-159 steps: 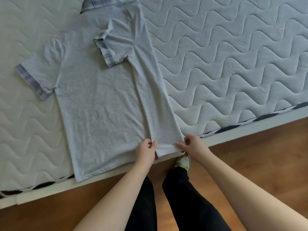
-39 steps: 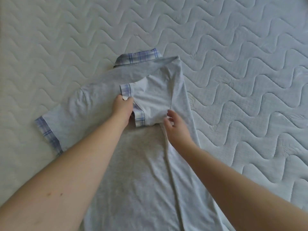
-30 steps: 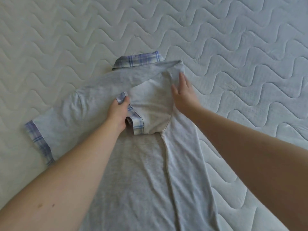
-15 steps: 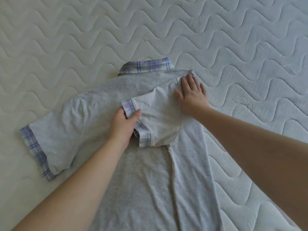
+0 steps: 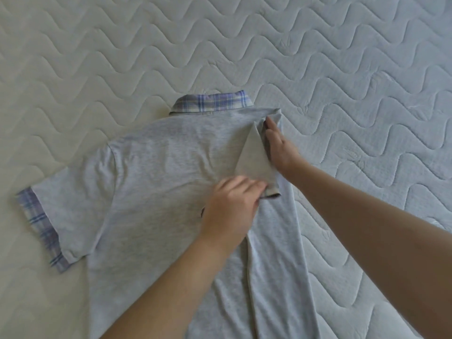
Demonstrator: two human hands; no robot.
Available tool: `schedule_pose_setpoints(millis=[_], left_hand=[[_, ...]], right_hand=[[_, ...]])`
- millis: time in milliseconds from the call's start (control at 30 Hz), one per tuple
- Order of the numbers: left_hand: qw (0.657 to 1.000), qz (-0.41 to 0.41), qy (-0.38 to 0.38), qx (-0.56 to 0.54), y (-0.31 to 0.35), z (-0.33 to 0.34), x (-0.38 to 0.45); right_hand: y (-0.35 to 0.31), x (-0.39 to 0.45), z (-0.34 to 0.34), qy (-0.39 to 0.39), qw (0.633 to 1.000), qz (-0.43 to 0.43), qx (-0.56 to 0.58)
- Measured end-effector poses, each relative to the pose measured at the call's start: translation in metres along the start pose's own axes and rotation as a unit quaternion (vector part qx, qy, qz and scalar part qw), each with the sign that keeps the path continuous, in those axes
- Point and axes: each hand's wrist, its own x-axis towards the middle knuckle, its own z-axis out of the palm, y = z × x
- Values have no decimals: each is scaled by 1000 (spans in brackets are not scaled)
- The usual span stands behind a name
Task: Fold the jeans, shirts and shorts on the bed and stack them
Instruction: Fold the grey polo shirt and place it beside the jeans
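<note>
We have swung the folded sleeve (image 5: 256,162) rightward; our left hand (image 5: 232,206) pinches its cuff, our right hand (image 5: 278,148) presses flat-fingered on the polo shirt (image 5: 151,182).

The shirt (image 5: 156,192) hem runs off the bottom edge; left-hand fingers (image 5: 244,185) blur.

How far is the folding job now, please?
Early. Done: the shirt's right side lies folded inward. In hand: the left hand turns the folded sleeve back while the right hand presses flat. Left: the other sleeve, lengthwise folds, stacking. No jeans or shorts are in view.
</note>
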Motion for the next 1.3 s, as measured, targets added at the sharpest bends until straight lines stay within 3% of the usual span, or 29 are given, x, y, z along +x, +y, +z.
schedule_pose_setpoints(millis=[100,233,300,367,467,567,700,800,867,967,1133,1300], left_hand=[[996,33,-36,70,12,24,-6],[988,2,-109,105,28,49,-14],[988,-12,-128,87,30,57,-20],[990,20,-127,49,27,57,-29],[993,85,-81,14,14,46,-47],[999,29,-7,36,-1,27,-64],[994,-99,1,34,-19,22,-69],[998,-51,-6,21,-27,30,-75],[999,-27,0,31,-31,35,-81],[999,-23,-1,46,-33,40,-92],[992,-22,-11,123,-37,46,-108],[970,-76,-93,211,-21,55,-129]], right_hand=[[2,2,-6,-26,997,2,67],[6,7,-10,-52,998,24,12],[7,6,-9,-57,996,8,-68],[10,3,-8,-55,984,-38,-164],[18,0,-9,-42,974,-96,-198],[17,-5,-9,4,981,-106,-164],[15,-31,-1,86,967,-110,-213],[25,-69,14,112,967,-113,-197],[42,-103,24,91,953,-155,-246],[77,-140,28,33,897,-226,-379],[99,-143,26,-4,875,-183,-449],[97,-142,27,-22,867,-159,-472]])
